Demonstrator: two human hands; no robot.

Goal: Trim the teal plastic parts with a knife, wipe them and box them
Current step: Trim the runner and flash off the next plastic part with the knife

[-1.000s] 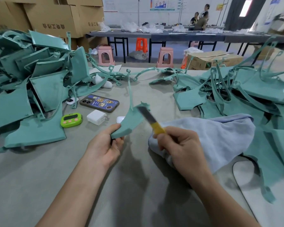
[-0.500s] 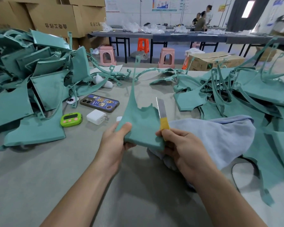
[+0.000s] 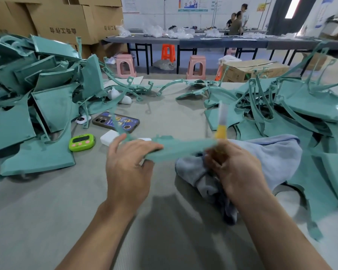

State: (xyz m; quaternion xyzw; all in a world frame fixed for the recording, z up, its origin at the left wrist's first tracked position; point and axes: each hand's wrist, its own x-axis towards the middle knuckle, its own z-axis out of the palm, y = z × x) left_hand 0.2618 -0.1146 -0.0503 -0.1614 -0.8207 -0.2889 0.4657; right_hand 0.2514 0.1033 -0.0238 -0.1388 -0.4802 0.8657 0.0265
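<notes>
Typical busy workshop: stacked brown cardboard boxes [image 3: 62, 20] on the left, a long dark grey table on black legs [image 3: 203, 42] along the white poster-covered wall [image 3: 152, 8], pink plastic stools [image 3: 196, 67] and an orange stool [image 3: 168, 52] by it, and a bright window [image 3: 291, 7] top right.

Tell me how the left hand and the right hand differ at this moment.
The left hand holds the teal part by its left end; the right hand grips the yellow-handled knife, blade pointing up. The left hand is over the grey table, the right hand over the blue-grey cloth. The right hand is more blurred than the left hand. Shared: both are at the one teal part, which spans between them.
</notes>
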